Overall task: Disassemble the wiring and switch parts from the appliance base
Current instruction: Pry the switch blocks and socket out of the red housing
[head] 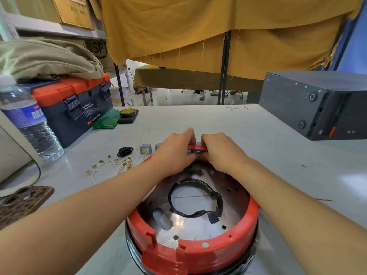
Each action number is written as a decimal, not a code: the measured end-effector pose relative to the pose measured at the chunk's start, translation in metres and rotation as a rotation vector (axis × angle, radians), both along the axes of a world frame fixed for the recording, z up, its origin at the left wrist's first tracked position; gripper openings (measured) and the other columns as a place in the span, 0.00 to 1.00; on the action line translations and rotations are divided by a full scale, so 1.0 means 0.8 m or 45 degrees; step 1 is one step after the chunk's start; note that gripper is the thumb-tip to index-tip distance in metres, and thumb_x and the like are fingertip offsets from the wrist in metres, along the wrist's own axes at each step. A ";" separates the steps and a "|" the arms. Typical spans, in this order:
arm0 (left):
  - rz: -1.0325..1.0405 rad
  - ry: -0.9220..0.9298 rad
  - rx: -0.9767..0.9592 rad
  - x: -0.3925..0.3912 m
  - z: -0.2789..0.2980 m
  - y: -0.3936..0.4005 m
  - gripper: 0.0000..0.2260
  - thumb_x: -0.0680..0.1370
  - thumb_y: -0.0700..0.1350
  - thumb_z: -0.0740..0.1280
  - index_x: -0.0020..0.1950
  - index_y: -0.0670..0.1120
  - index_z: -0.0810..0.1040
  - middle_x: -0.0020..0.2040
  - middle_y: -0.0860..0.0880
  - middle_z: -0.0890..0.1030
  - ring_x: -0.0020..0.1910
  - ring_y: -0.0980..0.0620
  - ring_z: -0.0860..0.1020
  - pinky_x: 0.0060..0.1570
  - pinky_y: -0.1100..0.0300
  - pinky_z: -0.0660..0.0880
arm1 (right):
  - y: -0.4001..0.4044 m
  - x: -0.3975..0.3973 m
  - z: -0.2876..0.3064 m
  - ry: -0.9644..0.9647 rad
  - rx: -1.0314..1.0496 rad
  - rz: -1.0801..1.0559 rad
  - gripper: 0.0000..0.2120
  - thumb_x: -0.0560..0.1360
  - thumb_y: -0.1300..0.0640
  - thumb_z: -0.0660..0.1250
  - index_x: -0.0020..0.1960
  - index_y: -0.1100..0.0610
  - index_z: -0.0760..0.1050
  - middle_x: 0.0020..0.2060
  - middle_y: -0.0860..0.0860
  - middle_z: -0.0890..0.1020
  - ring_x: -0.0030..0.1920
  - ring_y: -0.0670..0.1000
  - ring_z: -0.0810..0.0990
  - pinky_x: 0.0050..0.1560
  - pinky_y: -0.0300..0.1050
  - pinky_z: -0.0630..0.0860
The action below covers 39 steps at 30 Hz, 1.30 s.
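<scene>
The appliance base (193,225), a round metal plate inside a red plastic ring, sits at the near edge of the surface (268,155), directly in front of the person. A loop of black tape (195,197) lies on the plate around its central opening, and a grey stub (161,218) stands at the near left of the plate. Both forearms reach across the base to its far rim. There the left hand (175,149) and the right hand (220,150) are clenched side by side on a small grey switch (198,150) seated in the red rim, fingers curled over its top and thumbs working below it; the switch shows only in the gap between the two hands and is largely hidden. Judgement: the step in hand is freeing this switch from its slot. To do it well, the side catches should be squeezed evenly and the part pushed straight through, not levered, lest the thin red rim crack. Just left of the hands, beyond the rim, lie parts already out: a grey square switch (145,149), a black power socket (124,151), and a scatter of white wires with brass terminals (113,165). Farther left stand a water bottle (27,120) and a blue-and-orange toolbox (79,108); far right, a dark computer case (315,104).
</scene>
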<state>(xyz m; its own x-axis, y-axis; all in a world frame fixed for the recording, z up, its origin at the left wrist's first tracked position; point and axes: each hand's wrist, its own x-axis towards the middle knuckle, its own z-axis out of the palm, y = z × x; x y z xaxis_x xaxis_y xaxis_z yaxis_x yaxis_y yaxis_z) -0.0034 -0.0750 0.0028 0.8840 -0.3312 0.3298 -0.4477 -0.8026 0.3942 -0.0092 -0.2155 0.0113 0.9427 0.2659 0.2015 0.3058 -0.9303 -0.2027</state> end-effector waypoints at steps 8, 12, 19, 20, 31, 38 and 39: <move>0.031 0.148 -0.293 0.002 0.008 0.005 0.13 0.73 0.45 0.67 0.57 0.49 0.72 0.50 0.50 0.80 0.46 0.53 0.78 0.46 0.61 0.74 | -0.003 -0.003 0.000 -0.005 0.104 0.004 0.07 0.76 0.56 0.65 0.51 0.56 0.70 0.49 0.57 0.77 0.46 0.58 0.75 0.41 0.48 0.71; 0.131 0.123 -0.381 0.006 0.013 0.008 0.15 0.77 0.46 0.64 0.64 0.48 0.75 0.46 0.52 0.80 0.47 0.54 0.77 0.49 0.62 0.72 | -0.003 -0.003 -0.001 0.009 0.175 0.078 0.16 0.75 0.58 0.65 0.62 0.53 0.70 0.54 0.55 0.79 0.52 0.58 0.77 0.49 0.51 0.76; 0.214 0.078 -0.486 0.008 0.011 0.012 0.05 0.77 0.44 0.67 0.50 0.46 0.80 0.47 0.50 0.82 0.45 0.53 0.78 0.44 0.62 0.70 | -0.005 0.004 -0.006 0.063 0.195 0.164 0.26 0.76 0.58 0.62 0.71 0.42 0.61 0.59 0.54 0.78 0.54 0.58 0.77 0.51 0.54 0.76; 0.218 0.075 -0.487 0.009 0.011 0.011 0.04 0.77 0.44 0.67 0.49 0.45 0.80 0.47 0.50 0.82 0.45 0.53 0.78 0.45 0.62 0.70 | -0.006 0.005 -0.007 0.054 0.181 0.163 0.25 0.77 0.57 0.61 0.71 0.42 0.60 0.60 0.54 0.78 0.55 0.58 0.77 0.50 0.52 0.76; 0.306 0.156 -0.804 0.018 0.025 0.057 0.09 0.74 0.43 0.71 0.53 0.51 0.80 0.49 0.49 0.78 0.41 0.52 0.81 0.40 0.60 0.76 | -0.005 0.006 -0.005 0.106 0.122 0.153 0.16 0.83 0.50 0.52 0.60 0.52 0.76 0.55 0.55 0.80 0.57 0.58 0.75 0.54 0.51 0.73; 0.418 0.231 -0.860 0.047 0.015 0.119 0.12 0.76 0.35 0.66 0.59 0.42 0.79 0.49 0.42 0.82 0.45 0.49 0.82 0.47 0.61 0.78 | -0.005 0.005 -0.006 0.111 0.124 0.146 0.15 0.82 0.49 0.52 0.56 0.51 0.76 0.49 0.54 0.80 0.51 0.57 0.76 0.51 0.51 0.74; 0.434 0.218 -0.839 0.051 0.012 0.123 0.12 0.77 0.34 0.65 0.59 0.40 0.79 0.48 0.42 0.82 0.44 0.49 0.82 0.44 0.63 0.78 | -0.005 0.005 -0.006 0.109 0.125 0.147 0.15 0.82 0.49 0.52 0.56 0.50 0.76 0.49 0.54 0.80 0.51 0.56 0.76 0.50 0.51 0.74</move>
